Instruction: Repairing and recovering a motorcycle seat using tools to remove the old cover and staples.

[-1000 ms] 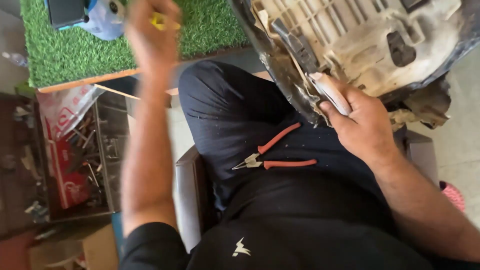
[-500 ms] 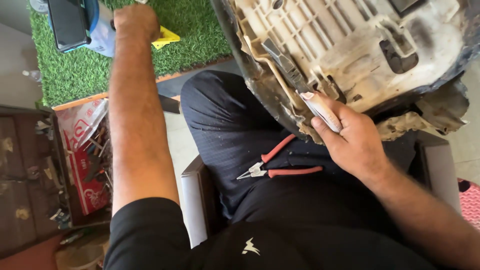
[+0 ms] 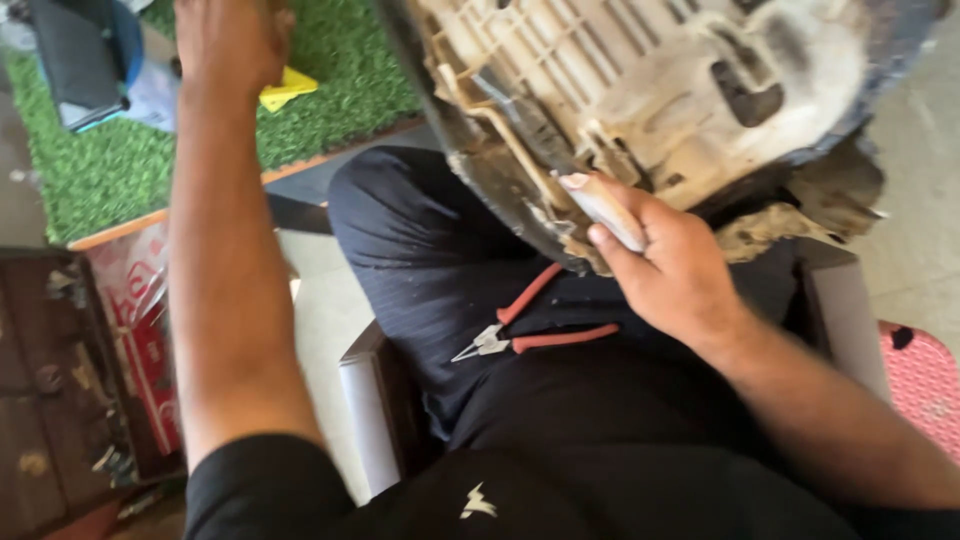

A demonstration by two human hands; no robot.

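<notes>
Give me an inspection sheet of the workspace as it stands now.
Surface: person's lap, dark trousers, seated on a pale seat.
Job's things: dirty beige plastic housing, underside up, resting over the lap; red-handled pliers lying on the lap.
Clutter: open toolbox with small parts; yellow piece on green turf.
Grips: right hand holds the housing's edge; left hand reaches over the turf, beside the yellow piece.
Cables: nothing seen.
Surroundings: pale floor; pink item at right.

Left arm stretched straight out and away from the body, forearm bare, the left hand (image 3: 225, 40) at the far end, knuckles up, fingers curled under. Right arm bent in from the side — right hand (image 3: 670, 265) raised, fingers wrapped closed, thumb on top.
</notes>
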